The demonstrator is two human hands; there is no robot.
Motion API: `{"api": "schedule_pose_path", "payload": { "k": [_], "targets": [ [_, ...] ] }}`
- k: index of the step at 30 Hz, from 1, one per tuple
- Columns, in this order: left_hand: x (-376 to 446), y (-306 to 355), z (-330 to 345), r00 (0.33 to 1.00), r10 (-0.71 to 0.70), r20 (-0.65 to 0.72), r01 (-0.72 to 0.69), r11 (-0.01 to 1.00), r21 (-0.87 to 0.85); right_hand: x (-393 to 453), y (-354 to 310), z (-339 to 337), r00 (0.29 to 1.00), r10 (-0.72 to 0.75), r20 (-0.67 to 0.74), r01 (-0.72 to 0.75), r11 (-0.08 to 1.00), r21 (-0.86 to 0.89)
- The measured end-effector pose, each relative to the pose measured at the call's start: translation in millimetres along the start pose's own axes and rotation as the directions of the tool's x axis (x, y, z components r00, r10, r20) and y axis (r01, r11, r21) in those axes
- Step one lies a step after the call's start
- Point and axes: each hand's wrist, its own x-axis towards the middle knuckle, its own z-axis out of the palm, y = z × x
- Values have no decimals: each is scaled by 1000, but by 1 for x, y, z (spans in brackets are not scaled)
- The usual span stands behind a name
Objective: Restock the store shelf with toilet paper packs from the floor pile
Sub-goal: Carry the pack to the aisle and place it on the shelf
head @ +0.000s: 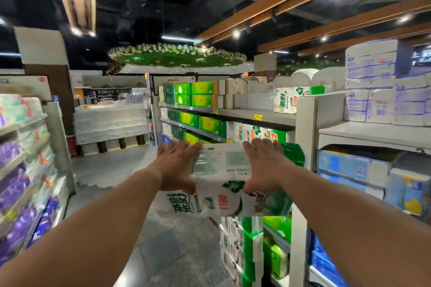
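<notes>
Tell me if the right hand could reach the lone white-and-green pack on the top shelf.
Probably not yet: the right hand, like the left hand, grips the white-and-green toilet paper pack, well below the lone pack.

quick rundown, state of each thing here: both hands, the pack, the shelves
left hand: gripping the pack's left side
right hand: gripping its right side
toilet paper pack: held up in the air, wrapped
top shelf: partly stocked, gap beside one matching pack
shelf below: stocked with green packs
</notes>
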Motion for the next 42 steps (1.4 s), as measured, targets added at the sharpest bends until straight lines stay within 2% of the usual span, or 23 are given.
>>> {"api": "schedule_pose_path", "payload": {
  "k": [9, 15, 23, 29, 34, 38, 42],
  "targets": [
    [187, -119, 70, 988, 149, -34, -150, 989, -20, 181, 19, 42, 990, 139, -9, -139, 988, -62],
    [318, -186, 99, 961, 253, -111, -244, 966, 88, 299, 38, 66, 966, 252, -58, -256, 963, -86],
    [488, -257, 163, 938, 291, -186, -287, 957, 49, 455, 79, 110, 937, 324, -133, -343, 924, -168],
    [607, -311, 175, 916, 300, -266, -292, 954, 68, 580, 111, 117, 916, 347, -203, -387, 899, -206],
    [706, -349, 185, 863, 328, -385, -324, 943, 77, 668, 134, 118, 869, 396, -297, -470, 850, -238],
    [778, -368, 207, 792, 370, -486, -362, 925, 115, 723, 147, 133, 813, 443, -378, -554, 789, -267],
    [848, -384, 224, 755, 405, -515, -423, 902, 89, 776, 161, 145, 767, 506, -395, -623, 734, -269]
  ]
}}
